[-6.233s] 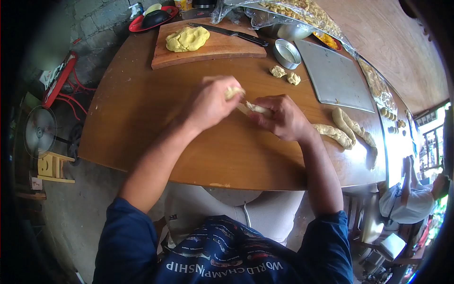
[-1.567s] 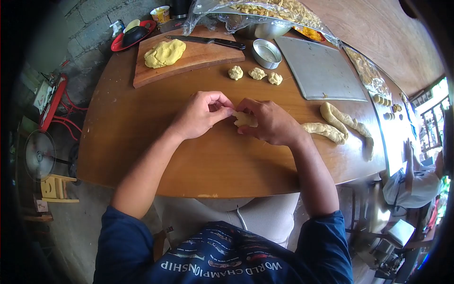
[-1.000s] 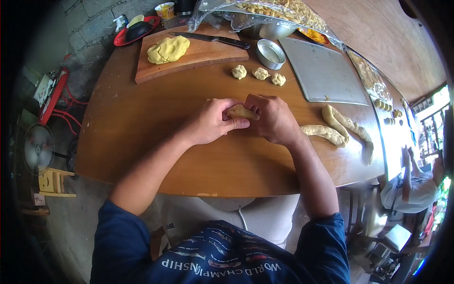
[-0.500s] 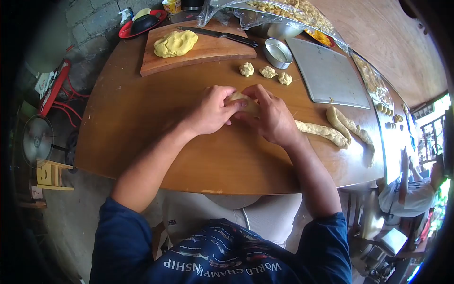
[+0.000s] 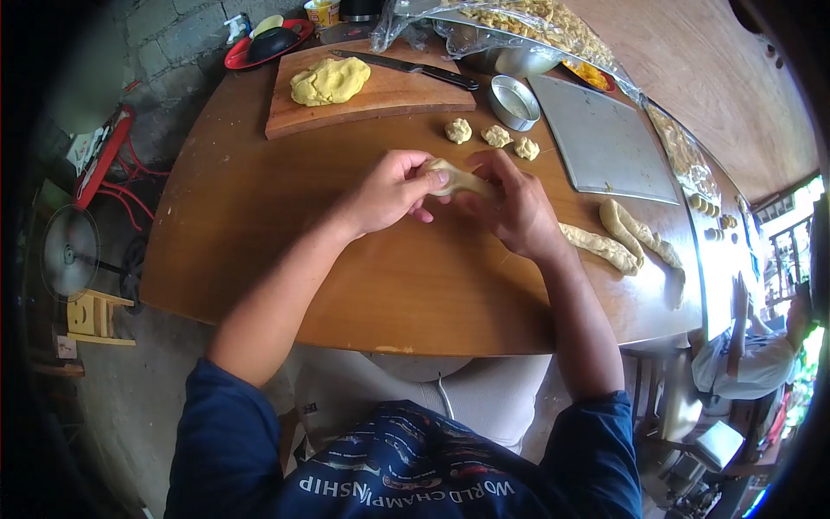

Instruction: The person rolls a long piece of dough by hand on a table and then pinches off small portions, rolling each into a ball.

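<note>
A pale piece of dough [image 5: 465, 182] is stretched between my two hands above the wooden table. My left hand [image 5: 399, 192] pinches its left end, thumb on top. The other end is in my right hand [image 5: 517, 208], whose fingers curl around it and are partly hidden. Just beyond my hands, three small dough lumps [image 5: 496, 136] lie in a row. To the right of my right hand, a long dough rope [image 5: 603, 248] rests on the table, touching a second, folded dough rope [image 5: 640, 227].
A cutting board [image 5: 380, 97] at the back holds yellow dough [image 5: 330, 81] and a knife [image 5: 437, 73]. Right of it stand a round metal tin [image 5: 513, 102] and a flat metal tray [image 5: 601, 138]. A plastic-covered food tray [image 5: 540, 26] is behind. Another person [image 5: 748, 359] sits at far right.
My hands have moved apart, drawing the dough out into a longer, thinner strip between them. The view has shifted slightly.
</note>
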Motion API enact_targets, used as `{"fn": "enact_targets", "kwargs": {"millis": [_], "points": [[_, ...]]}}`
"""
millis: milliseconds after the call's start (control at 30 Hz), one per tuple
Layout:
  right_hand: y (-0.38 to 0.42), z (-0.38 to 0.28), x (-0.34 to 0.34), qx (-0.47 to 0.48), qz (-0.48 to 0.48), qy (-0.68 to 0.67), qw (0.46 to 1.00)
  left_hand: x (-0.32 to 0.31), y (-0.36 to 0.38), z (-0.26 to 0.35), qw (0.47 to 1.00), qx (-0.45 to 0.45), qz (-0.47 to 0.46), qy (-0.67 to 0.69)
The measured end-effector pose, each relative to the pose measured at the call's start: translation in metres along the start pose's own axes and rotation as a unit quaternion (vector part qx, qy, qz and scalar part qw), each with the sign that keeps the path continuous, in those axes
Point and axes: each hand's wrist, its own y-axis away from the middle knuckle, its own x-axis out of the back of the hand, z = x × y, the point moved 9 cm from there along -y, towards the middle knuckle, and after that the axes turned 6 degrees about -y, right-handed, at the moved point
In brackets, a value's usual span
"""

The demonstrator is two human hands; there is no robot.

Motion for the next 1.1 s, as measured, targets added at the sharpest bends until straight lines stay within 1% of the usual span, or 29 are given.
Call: {"fn": "enact_targets", "kwargs": {"millis": [67, 100, 133, 167, 200, 267, 300, 367, 433, 500, 533, 600, 667, 700, 733, 767, 800, 833, 867, 900, 933, 967, 1000, 1067, 1100], "points": [[-0.001, 0.004, 0.0, 0.011, -0.001, -0.001, 1.0, -0.007, 0.0, -0.004, 1.0, -0.001, -0.015, 0.02], [0.0, 0.004, 0.0, 0.02, 0.001, -0.003, 1.0, -0.007, 0.005, 0.016, 0.991, -0.099, 0.047, -0.071], [0.001, 0.006, 0.0, 0.018, 0.001, -0.002, 1.0, -0.01, 0.014, 0.037, 0.962, -0.194, 0.107, -0.161], [0.002, 0.005, -0.002, 0.025, -0.001, -0.013, 1.0, -0.014, 0.017, 0.047, 0.959, -0.216, 0.118, -0.143], [0.001, 0.004, -0.004, 0.033, -0.004, -0.024, 0.999, -0.013, 0.018, 0.051, 0.959, -0.215, 0.119, -0.142], [0.0, 0.003, -0.005, 0.015, -0.013, -0.035, 0.999, -0.013, 0.018, 0.054, 0.93, -0.198, 0.126, -0.284], [0.001, 0.005, -0.005, -0.005, -0.02, -0.045, 0.999, -0.012, 0.017, 0.052, 0.93, -0.199, 0.125, -0.283], [0.002, 0.005, -0.005, -0.002, -0.024, -0.027, 0.999, -0.012, 0.021, 0.054, 0.907, -0.254, 0.152, -0.3], [0.0, 0.001, -0.007, 0.005, -0.031, -0.01, 0.999, -0.008, 0.021, 0.053, 0.913, -0.243, 0.139, -0.296], [0.0, -0.001, -0.009, -0.035, -0.055, -0.04, 0.997, -0.007, 0.022, 0.055, 0.919, -0.232, 0.125, -0.292], [0.001, 0.001, -0.01, -0.034, -0.055, -0.041, 0.997, -0.008, 0.023, 0.058, 0.919, -0.219, 0.123, -0.303], [0.002, -0.002, -0.008, 0.005, -0.039, -0.014, 0.999, -0.009, 0.023, 0.057, 0.919, -0.206, 0.119, -0.314], [0.003, -0.004, -0.006, 0.02, -0.033, -0.001, 0.999, -0.004, 0.014, 0.038, 0.961, -0.118, 0.101, -0.229], [0.003, -0.007, -0.005, 0.035, -0.026, 0.012, 0.999, -0.001, 0.011, 0.035, 0.961, -0.119, 0.099, -0.23], [0.004, -0.007, -0.008, 0.035, -0.024, 0.013, 0.999, 0.002, 0.005, 0.023, 0.981, -0.085, 0.074, -0.158], [0.005, -0.01, -0.009, 0.052, 0.001, 0.01, 0.999, 0.002, 0.002, 0.011, 0.994, -0.049, 0.047, -0.084], [0.007, -0.014, -0.008, 0.069, 0.024, 0.007, 0.997, 0.001, 0.003, 0.012, 0.994, -0.05, 0.046, -0.083], [0.007, -0.012, -0.008, 0.068, 0.024, 0.007, 0.997, -0.002, 0.004, 0.009, 0.997, -0.033, 0.025, -0.059], [0.006, -0.014, -0.009, 0.085, 0.016, 0.045, 0.995, -0.006, 0.004, 0.008, 0.999, -0.016, 0.003, -0.035], [0.007, -0.015, -0.01, 0.1, 0.007, 0.083, 0.991, -0.008, 0.005, 0.01, 0.999, -0.016, 0.002, -0.034], [0.007, -0.014, -0.01, 0.099, 0.006, 0.084, 0.992, -0.008, 0.007, 0.02, 0.988, -0.06, 0.021, -0.144], [0.009, -0.016, -0.009, 0.11, 0.011, 0.084, 0.99, -0.01, 0.009, 0.031, 0.961, -0.102, 0.04, -0.253], [0.009, -0.018, -0.008, 0.122, 0.016, 0.085, 0.989, -0.011, 0.01, 0.033, 0.962, -0.102, 0.041, -0.252], [0.008, -0.019, -0.007, 0.127, 0.021, 0.078, 0.989, -0.01, 0.008, 0.025, 0.984, -0.046, 0.032, -0.169], [0.008, -0.021, -0.006, 0.133, 0.028, 0.07, 0.988, -0.01, 0.007, 0.024, 0.984, -0.046, 0.032, -0.169]]}}
